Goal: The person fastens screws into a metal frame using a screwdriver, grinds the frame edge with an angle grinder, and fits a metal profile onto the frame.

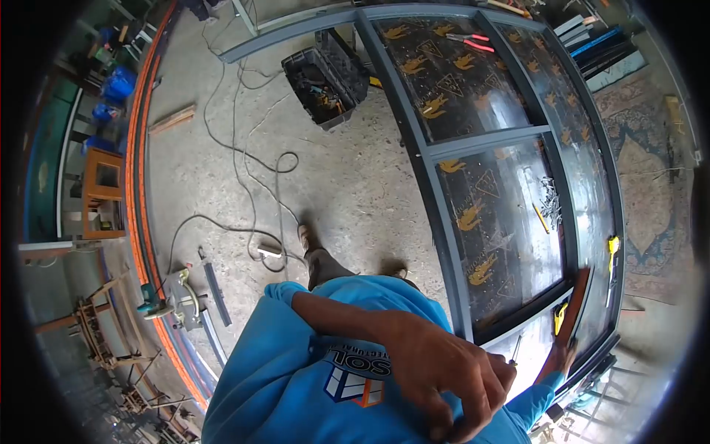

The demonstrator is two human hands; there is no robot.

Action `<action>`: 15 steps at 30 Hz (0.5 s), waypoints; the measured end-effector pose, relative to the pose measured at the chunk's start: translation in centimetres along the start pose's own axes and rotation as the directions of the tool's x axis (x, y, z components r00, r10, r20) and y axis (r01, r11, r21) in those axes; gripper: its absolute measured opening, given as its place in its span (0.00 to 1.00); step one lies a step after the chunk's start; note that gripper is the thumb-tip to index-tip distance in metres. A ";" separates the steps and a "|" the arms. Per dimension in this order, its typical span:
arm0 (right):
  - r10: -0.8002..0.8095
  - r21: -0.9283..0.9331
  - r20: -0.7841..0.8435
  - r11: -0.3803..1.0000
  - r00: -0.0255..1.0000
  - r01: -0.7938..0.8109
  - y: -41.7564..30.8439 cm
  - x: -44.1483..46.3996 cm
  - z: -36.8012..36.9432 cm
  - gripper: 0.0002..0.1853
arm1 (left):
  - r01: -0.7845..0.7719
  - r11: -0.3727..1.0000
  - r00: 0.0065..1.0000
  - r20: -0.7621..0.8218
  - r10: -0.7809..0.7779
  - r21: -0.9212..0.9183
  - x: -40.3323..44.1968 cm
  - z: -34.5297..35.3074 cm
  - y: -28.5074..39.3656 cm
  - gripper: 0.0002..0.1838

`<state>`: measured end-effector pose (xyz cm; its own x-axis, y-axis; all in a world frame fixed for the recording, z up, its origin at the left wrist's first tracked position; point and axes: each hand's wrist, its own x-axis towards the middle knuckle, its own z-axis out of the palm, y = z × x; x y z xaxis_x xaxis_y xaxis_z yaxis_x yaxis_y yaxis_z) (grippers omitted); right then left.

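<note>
My left arm reaches across my blue shirt, and my left hand [455,377] is close to the camera with its fingers curled. What its fingers hold, if anything, is hidden. Just past its knuckles a thin metal shaft with a yellowish end [515,349] shows; I cannot tell whether the hand touches it. Farther right, my right hand [567,354] grips the lower end of a reddish-brown bar [575,311], which lies along the dark grey metal frame [444,244]. A yellow tape measure [560,318] sits beside the bar.
Dark printed boards lie under the frame, bearing red-handled pliers [473,43], a pencil-like yellow stick [541,218] and a pile of small metal pieces [549,198]. A yellow-handled tool [612,246] lies right. An open black toolbox [318,89] and loose cables [237,148] are on the floor.
</note>
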<state>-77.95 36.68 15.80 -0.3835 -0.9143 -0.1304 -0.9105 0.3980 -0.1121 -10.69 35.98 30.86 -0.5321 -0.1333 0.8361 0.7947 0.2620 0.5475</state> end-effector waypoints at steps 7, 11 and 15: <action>-0.364 0.718 0.264 0.692 0.893 0.070 -49.4 -12.4 3.8 0.39 | -0.173 0.969 0.616 -0.749 0.244 0.174 -7.2 -1.0 16.7 0.10; -0.564 0.400 -0.083 0.736 0.822 0.546 -65.1 -19.8 8.7 0.42 | -0.499 0.848 0.866 -0.051 0.498 -0.177 -12.4 -7.2 19.4 0.51; -0.606 0.393 -0.288 0.631 0.742 0.669 -72.7 -23.6 11.8 0.46 | -0.179 0.984 0.594 -0.799 0.091 -0.021 -12.7 -4.8 28.2 0.23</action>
<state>-0.86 30.22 15.39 0.2227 -0.9409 0.2553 -0.7704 -0.3303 -0.5453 19.89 40.52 35.82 -0.0108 -0.8193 0.5732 0.8830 0.2612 0.3900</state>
